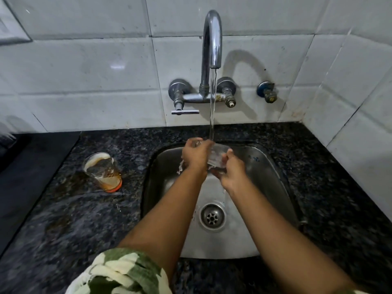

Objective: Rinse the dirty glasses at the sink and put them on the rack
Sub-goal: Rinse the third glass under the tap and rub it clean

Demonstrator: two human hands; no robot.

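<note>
A clear glass [217, 157] lies tilted between both my hands over the steel sink [273, 177], right under the running stream from the tap [212, 39]. My left hand [196, 155] wraps its upper end and my right hand [232, 172] grips its lower end. Water splashes off below my left hand. A second glass [104, 171], dirty with brown and milky residue, stands upright on the dark granite counter to the left of the sink. No rack is in view.
The sink drain [212, 217] sits in the middle of the basin. Tap handles [185, 112] and a blue wall valve [266, 91] stick out of the tiled wall. A dark stovetop surface [27, 166] borders the counter on the left.
</note>
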